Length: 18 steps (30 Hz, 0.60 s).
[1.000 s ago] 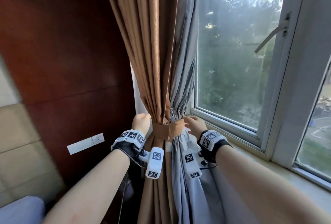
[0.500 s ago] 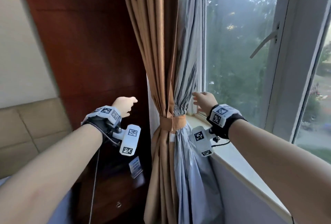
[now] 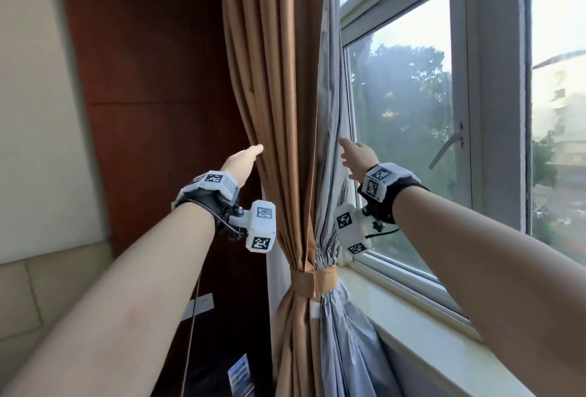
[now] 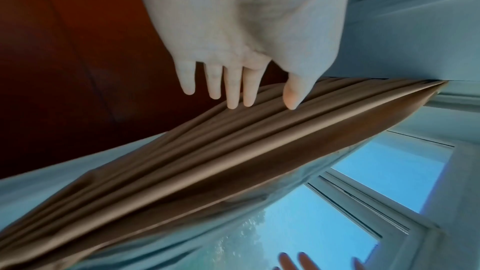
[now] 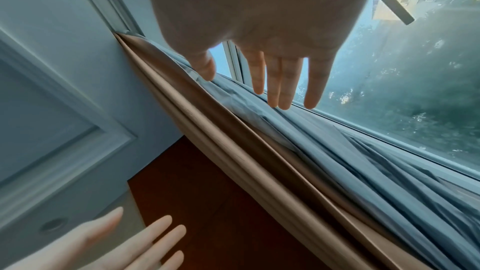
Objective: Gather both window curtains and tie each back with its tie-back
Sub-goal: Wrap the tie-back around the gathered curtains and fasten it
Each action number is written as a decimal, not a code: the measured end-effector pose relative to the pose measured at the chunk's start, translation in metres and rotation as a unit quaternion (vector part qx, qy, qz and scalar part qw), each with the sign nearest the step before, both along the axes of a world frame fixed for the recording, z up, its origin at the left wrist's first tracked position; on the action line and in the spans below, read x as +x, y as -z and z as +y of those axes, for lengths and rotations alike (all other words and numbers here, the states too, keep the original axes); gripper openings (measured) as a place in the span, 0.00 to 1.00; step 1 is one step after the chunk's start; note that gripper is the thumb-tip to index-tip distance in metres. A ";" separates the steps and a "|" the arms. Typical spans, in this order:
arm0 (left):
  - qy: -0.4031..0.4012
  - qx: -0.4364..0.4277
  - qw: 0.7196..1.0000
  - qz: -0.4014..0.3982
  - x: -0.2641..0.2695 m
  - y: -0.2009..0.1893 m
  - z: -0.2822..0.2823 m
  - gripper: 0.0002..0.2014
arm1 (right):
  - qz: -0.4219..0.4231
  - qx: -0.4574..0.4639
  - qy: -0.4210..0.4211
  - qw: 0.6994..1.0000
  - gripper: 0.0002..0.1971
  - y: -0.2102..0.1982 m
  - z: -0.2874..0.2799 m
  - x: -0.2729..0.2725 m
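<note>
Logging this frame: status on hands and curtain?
Left hand open, fingertips at brown curtain. Right hand open at grey lining. Tie-back wrapped round both. Nothing obstructing.

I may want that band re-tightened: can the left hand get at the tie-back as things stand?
Probably yes. The left hand is open beside the tan curtain, holding nothing, and the tie-back sits below it on the bundle with nothing covering it in the head view.

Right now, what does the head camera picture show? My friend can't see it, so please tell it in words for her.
Two open hands reach up to a gathered curtain beside a window: the left hand at its tan folds, the right hand at its grey lining. Lower down, a tan tie-back already wraps the curtain.
</note>
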<state>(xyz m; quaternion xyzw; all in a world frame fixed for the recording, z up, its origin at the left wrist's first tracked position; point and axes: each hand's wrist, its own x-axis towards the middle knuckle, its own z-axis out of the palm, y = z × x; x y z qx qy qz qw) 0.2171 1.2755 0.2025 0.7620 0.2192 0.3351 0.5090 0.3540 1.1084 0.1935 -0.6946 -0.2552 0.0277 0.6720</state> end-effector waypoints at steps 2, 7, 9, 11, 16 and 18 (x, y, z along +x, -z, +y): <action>-0.018 -0.008 1.000 -0.010 -0.006 -0.001 0.011 0.30 | -0.011 -0.006 0.002 1.000 0.21 -0.005 0.007 -0.004; -0.031 -0.036 0.999 -0.008 -0.019 -0.007 0.030 0.32 | -0.006 -0.012 0.022 1.000 0.22 -0.016 0.022 -0.010; -0.037 -0.036 0.999 -0.012 -0.024 -0.009 0.036 0.34 | -0.004 -0.006 0.030 1.000 0.18 -0.019 0.026 -0.019; -0.041 -0.043 0.998 -0.013 -0.028 -0.011 0.041 0.36 | -0.006 -0.004 0.037 0.999 0.17 -0.021 0.028 -0.029; -0.038 -0.068 0.997 -0.026 -0.034 -0.013 0.049 0.39 | -0.013 -0.016 0.073 0.997 0.19 -0.030 0.033 -0.034; -0.028 -0.071 0.997 -0.031 -0.036 -0.014 0.051 0.41 | -0.009 -0.015 0.076 0.997 0.22 -0.032 0.037 -0.031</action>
